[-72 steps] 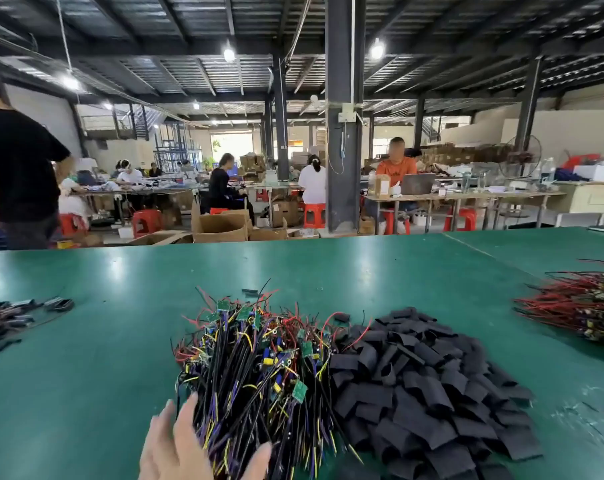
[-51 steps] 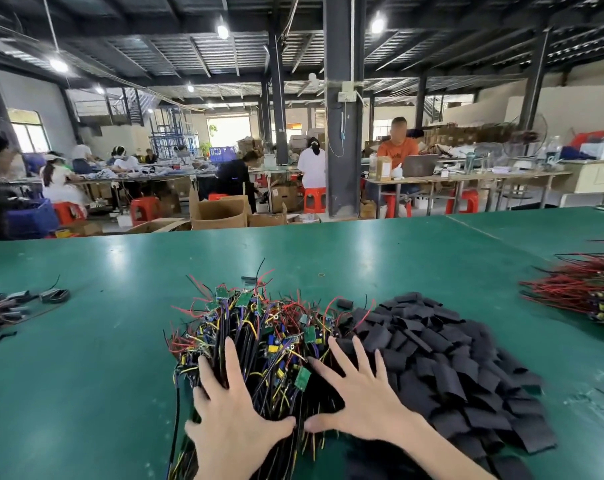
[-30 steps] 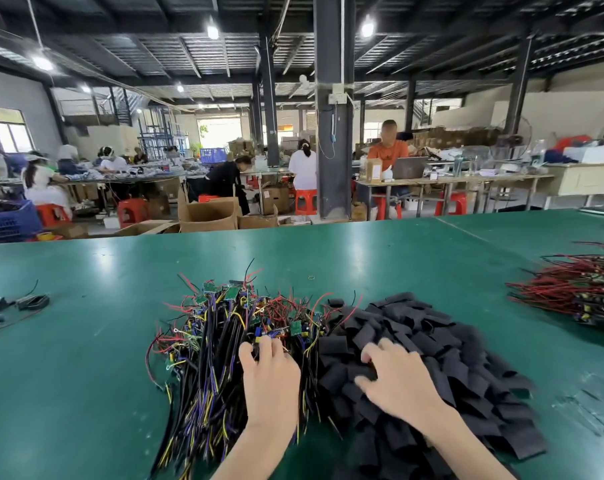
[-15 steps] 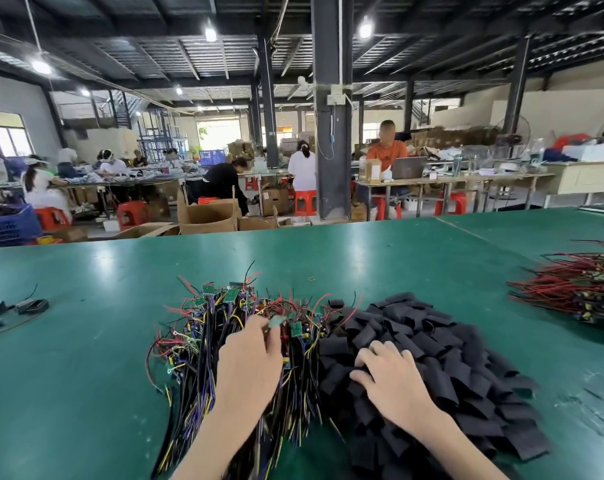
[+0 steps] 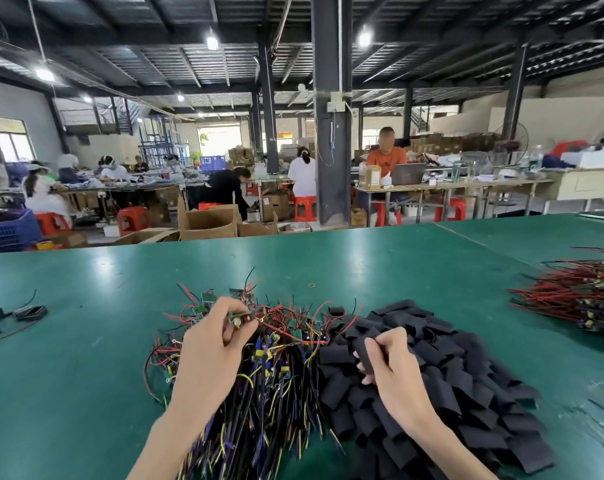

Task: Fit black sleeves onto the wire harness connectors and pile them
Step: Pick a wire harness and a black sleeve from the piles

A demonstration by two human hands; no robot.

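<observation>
Many sleeves; green table; workers beyond.

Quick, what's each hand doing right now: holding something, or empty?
Left hand: grip closed, pinching a harness connector.
Right hand: grip closed, pinching one black sleeve.

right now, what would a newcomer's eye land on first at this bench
The tangled heap of multicoloured wire harnesses mid-table, with a pile of black sleeves against its right side. Above them the left hand pinches one harness end while the right hand holds a single sleeve. A second, mostly red wire pile lies at the far right.
</observation>
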